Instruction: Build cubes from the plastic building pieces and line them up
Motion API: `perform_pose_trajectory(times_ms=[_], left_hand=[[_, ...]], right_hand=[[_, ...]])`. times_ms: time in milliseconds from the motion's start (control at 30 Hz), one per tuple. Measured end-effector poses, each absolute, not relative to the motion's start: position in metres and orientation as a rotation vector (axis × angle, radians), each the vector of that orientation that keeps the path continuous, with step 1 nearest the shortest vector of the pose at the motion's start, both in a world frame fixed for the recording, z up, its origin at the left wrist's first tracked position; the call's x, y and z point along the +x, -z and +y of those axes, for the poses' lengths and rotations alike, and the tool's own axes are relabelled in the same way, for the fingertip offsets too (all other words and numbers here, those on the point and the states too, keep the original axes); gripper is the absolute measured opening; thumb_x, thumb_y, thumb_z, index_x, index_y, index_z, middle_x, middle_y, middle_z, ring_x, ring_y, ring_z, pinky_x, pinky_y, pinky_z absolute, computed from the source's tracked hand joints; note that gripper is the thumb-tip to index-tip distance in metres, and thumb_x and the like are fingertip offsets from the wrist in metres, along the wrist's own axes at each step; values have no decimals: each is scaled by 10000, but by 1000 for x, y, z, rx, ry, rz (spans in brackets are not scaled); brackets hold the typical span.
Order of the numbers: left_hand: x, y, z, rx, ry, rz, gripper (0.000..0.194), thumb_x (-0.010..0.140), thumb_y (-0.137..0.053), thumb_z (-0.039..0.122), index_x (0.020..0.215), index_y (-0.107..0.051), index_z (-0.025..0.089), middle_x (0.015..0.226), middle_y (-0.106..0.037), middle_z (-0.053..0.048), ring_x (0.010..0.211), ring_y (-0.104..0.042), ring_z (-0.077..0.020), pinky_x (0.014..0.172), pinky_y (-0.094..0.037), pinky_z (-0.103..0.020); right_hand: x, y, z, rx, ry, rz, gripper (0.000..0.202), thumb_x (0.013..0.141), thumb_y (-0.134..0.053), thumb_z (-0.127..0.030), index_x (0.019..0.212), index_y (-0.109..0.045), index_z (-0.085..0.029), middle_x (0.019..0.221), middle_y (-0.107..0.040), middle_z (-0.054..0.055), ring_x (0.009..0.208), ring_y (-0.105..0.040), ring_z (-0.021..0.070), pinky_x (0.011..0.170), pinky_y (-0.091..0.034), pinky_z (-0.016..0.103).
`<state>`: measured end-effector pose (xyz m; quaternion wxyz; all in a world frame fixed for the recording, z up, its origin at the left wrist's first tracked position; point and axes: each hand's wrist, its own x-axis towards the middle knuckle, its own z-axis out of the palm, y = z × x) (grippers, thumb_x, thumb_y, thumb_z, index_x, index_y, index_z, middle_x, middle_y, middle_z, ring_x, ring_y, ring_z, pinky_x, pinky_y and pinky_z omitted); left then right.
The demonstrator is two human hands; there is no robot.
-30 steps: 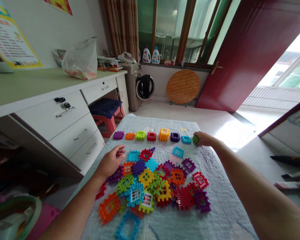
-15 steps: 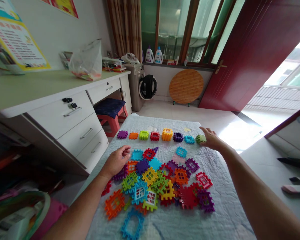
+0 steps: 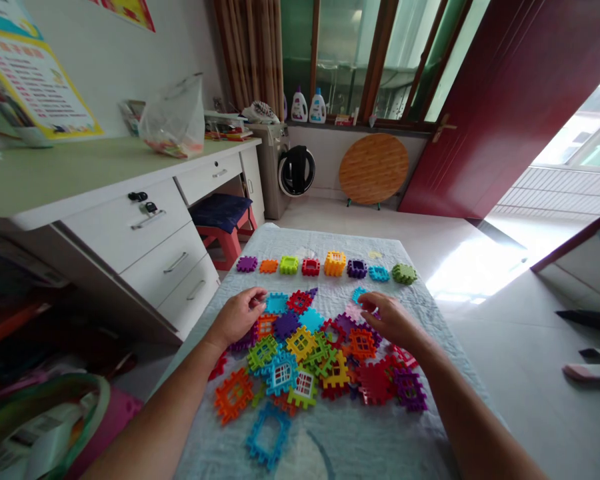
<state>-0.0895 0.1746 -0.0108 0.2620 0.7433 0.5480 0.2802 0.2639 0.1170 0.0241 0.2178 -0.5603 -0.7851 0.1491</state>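
Several coloured plastic panels lie in a loose heap, among them a yellow panel (image 3: 301,342), a red panel (image 3: 377,382) and a blue panel (image 3: 269,437). Behind them runs a row of stacks, from a purple one (image 3: 247,264) through a tall yellow one (image 3: 335,263) to a green one (image 3: 405,273) at the right end. My left hand (image 3: 240,315) hovers by the heap's left side, beside a light blue panel (image 3: 277,303), fingers curled, its grip unclear. Over the heap's right back part is my right hand (image 3: 387,315), fingers apart and empty, near a small blue panel (image 3: 359,295).
A quilted cloth (image 3: 360,447) covers the table. On the left stand a white desk (image 3: 155,247) with drawers and a stool (image 3: 225,217). A pink basket (image 3: 115,413) is at lower left. Farther back are a washing machine (image 3: 275,170) and a round wooden board (image 3: 373,169).
My right hand has left the green stack at the row's right end and moved left and nearer, over the heap. My left hand has stayed almost in place.
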Motion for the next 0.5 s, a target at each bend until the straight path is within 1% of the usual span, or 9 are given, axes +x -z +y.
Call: perform_pose_trajectory(times_ms=[100, 233, 367, 500], left_hand=[[-90, 11, 174, 2023, -755, 1473, 331, 783, -516, 324, 1069, -607, 184, 997, -689, -51, 816, -642, -179, 780, -515, -291], [-88, 8, 173, 2044, -731, 1470, 322, 784, -510, 318, 1059, -608, 182, 1026, -681, -58, 828, -634, -179, 802, -509, -301], [-86, 5, 172, 2058, -719, 1478, 305, 781, -502, 302, 1042, -610, 186, 1047, -676, -62, 847, -628, -184, 821, -502, -315], [-86, 5, 171, 2067, -716, 1481, 305, 780, -499, 296, 1043, -609, 188, 1060, -671, -66, 851, -625, -187, 825, -500, -323]], right_hand=[[248, -23, 113, -1416, -420, -2270, 140, 793, -536, -140, 891, -627, -182, 843, -634, 48, 790, -565, 167, 731, -430, 300], [229, -25, 104, -1318, -407, -2366, 132, 834, -559, -197, 942, -633, -202, 879, -641, 48, 865, -546, 188, 792, -409, 325], [215, -21, 100, -1405, -386, -2383, 186, 825, -587, -251, 1000, -621, -198, 908, -645, 61, 911, -541, 211, 835, -401, 353], [209, -11, 101, -1524, -404, -2324, 320, 757, -604, -196, 1077, -597, -201, 959, -646, 66, 978, -533, 237, 898, -373, 392]])
